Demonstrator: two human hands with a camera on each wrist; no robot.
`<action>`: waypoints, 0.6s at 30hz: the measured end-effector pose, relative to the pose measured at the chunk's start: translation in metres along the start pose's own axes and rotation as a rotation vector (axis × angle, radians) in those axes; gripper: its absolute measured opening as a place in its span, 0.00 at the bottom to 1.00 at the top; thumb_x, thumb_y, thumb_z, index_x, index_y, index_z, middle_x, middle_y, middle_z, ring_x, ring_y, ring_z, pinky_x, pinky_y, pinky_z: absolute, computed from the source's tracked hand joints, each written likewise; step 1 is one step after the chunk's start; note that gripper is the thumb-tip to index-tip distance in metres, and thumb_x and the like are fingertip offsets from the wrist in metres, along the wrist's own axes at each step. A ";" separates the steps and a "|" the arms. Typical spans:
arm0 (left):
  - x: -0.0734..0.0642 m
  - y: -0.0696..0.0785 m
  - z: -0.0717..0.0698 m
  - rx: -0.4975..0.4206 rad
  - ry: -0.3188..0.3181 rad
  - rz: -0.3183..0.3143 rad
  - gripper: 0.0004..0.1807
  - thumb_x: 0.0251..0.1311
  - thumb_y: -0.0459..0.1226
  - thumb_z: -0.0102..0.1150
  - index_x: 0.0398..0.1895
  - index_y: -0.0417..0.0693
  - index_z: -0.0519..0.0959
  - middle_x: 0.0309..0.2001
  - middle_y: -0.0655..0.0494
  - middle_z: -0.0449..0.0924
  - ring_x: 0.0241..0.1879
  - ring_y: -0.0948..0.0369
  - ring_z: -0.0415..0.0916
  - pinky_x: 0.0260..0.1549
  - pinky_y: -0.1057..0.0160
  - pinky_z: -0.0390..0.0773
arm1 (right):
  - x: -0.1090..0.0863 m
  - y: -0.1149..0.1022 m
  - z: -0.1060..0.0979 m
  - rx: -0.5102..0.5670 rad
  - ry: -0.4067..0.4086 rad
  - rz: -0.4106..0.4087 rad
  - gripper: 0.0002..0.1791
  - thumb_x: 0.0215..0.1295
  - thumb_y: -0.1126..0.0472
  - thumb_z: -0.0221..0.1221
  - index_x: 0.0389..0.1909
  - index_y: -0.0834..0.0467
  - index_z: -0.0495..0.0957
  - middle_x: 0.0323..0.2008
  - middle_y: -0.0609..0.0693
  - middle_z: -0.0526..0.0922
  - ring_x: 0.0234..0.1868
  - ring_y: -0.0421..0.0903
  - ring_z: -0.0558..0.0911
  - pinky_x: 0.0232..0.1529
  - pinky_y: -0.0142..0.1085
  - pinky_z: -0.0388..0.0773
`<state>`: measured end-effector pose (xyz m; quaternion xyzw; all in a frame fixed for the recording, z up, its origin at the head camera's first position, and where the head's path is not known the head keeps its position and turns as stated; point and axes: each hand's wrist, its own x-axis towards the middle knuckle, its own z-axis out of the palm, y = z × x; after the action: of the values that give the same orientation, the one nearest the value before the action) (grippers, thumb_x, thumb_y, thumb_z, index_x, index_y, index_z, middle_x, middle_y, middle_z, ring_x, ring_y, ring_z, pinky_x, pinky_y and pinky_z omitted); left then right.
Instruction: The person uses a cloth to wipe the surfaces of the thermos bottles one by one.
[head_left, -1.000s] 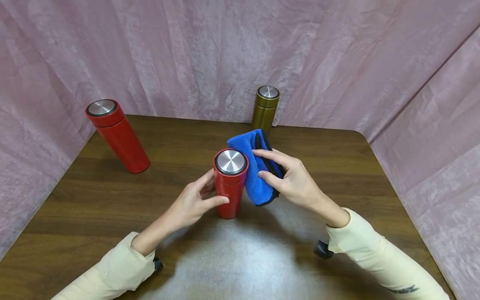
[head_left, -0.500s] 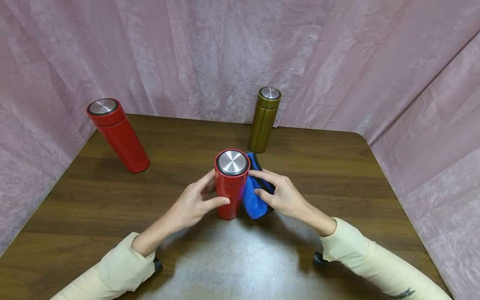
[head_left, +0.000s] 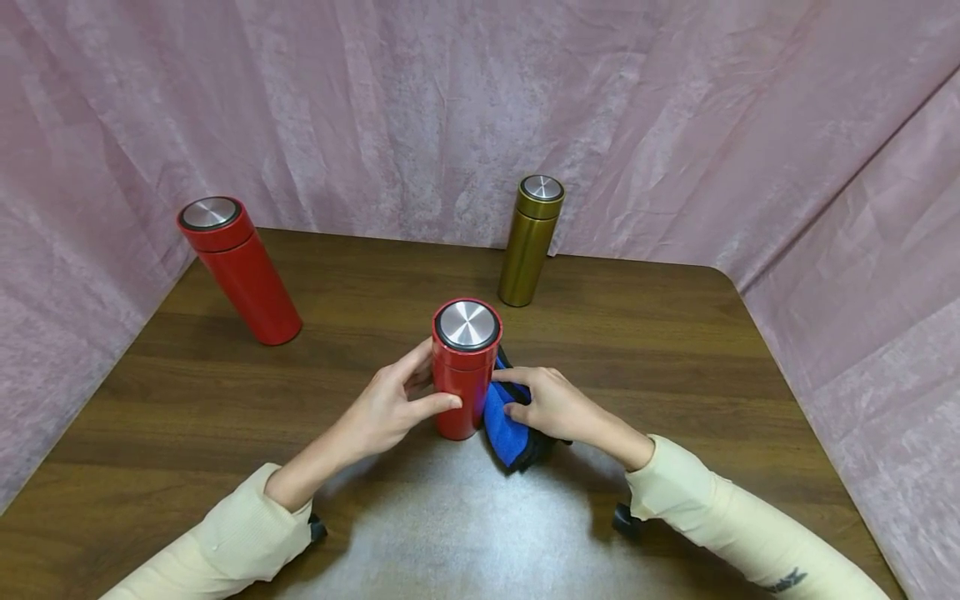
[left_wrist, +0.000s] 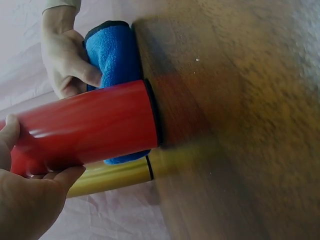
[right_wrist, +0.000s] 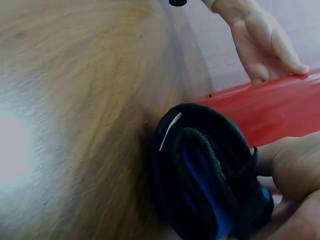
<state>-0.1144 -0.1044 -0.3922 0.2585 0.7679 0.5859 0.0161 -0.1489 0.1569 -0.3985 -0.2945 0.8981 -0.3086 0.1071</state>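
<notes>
- Grips the near red flask (head_left: pixel 466 379) with the left hand (head_left: pixel 386 406) from eight o'clock, thumb across the near side, fingers reaching behind.
- Shows that flask upright on the wooden table (head_left: pixel 675 358), with a silver disc (head_left: pixel 467 324) on top.
- Pinches the blue cloth (head_left: pixel 502 423) with the right hand (head_left: pixel 550 404), thumb on the near face, index finger extended towards the flask.
- Has the cloth at four o'clock of the near flask, folded, against its lower side, with black edging and a pale tag (right_wrist: pixel 170 131) visible in the right wrist view.
- Cannot tell the full lie of the right hand's other fingers, partly hidden by the cloth.
- Includes a gold flask (head_left: pixel 527 254) standing at one o'clock and a second red flask (head_left: pixel 249 279) at ten o'clock, well apart.
- Includes a pink curtain (head_left: pixel 420 125) at twelve o'clock, behind the table.
</notes>
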 end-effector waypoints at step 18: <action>0.001 0.000 0.001 -0.003 0.005 -0.023 0.45 0.61 0.28 0.72 0.79 0.37 0.59 0.70 0.40 0.72 0.64 0.46 0.76 0.64 0.51 0.75 | -0.013 -0.038 -0.043 0.048 0.096 0.012 0.22 0.69 0.64 0.64 0.63 0.56 0.82 0.60 0.60 0.82 0.52 0.52 0.84 0.52 0.48 0.84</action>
<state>-0.1151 -0.1036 -0.3922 0.2483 0.7700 0.5874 0.0216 -0.1369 0.1614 -0.3413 -0.2712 0.8964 -0.3431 0.0726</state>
